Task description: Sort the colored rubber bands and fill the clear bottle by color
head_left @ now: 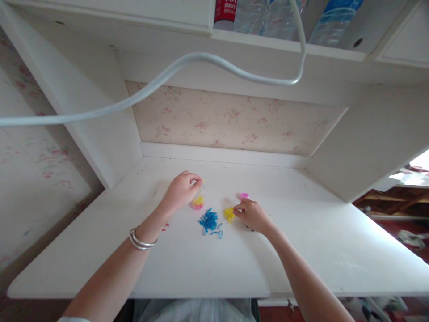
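My left hand (182,190) is at the mouth of a small clear jar (202,191), its thumb and fingertips pinched on a small yellow piece whose tip shows. Yellow pieces lie inside the jar above its pink bottom. My right hand (254,215) is closed at the edge of a small yellow heap (229,214) of pieces; whatever its fingertips grip is too small to make out. Between the hands, nearer to me, lies a pile of blue clip-like plastic pieces (209,220), with several loose ones beside it. A pink cap (244,196) sits just beyond my right hand.
The white desk (197,273) has a side panel at each end and a shelf above holding plastic bottles (279,20). Red bits (165,226) lie by my left wrist, dark bits (250,228) under my right. A white cable (201,57) crosses the upper view.
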Demonstrator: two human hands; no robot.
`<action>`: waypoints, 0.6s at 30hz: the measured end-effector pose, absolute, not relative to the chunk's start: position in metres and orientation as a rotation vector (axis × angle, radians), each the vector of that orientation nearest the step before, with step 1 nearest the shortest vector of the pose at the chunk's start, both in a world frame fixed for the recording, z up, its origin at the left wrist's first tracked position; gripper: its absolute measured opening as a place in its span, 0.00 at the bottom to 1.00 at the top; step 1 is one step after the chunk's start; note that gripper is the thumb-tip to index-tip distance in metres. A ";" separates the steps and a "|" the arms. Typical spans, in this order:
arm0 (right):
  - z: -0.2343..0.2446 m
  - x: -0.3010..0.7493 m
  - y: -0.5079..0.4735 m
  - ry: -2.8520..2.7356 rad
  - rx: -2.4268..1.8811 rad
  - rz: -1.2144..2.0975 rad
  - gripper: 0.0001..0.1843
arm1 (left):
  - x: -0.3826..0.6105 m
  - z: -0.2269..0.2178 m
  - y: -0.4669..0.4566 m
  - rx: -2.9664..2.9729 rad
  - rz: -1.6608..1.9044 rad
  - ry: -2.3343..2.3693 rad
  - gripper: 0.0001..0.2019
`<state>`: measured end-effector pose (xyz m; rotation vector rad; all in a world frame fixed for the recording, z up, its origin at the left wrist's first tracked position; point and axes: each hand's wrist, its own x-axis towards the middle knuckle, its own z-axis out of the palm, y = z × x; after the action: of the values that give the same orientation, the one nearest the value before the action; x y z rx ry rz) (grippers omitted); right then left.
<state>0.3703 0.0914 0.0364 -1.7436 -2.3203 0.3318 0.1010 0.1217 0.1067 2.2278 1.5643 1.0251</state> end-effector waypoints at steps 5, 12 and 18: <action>0.032 0.374 0.088 -2.287 -1.723 0.311 0.14 | 0.103 0.098 0.128 2.225 0.913 1.640 0.12; 0.026 0.373 0.085 -2.320 -1.779 0.246 0.17 | 0.110 0.104 0.110 2.318 1.029 1.709 0.12; 0.028 0.381 0.080 -2.314 -1.893 0.269 0.11 | 0.150 0.081 0.070 2.539 0.657 1.499 0.14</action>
<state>0.3807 0.0796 0.0283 -1.8930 -2.3144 0.2689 0.1496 0.0702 0.0813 2.5392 1.4990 0.6570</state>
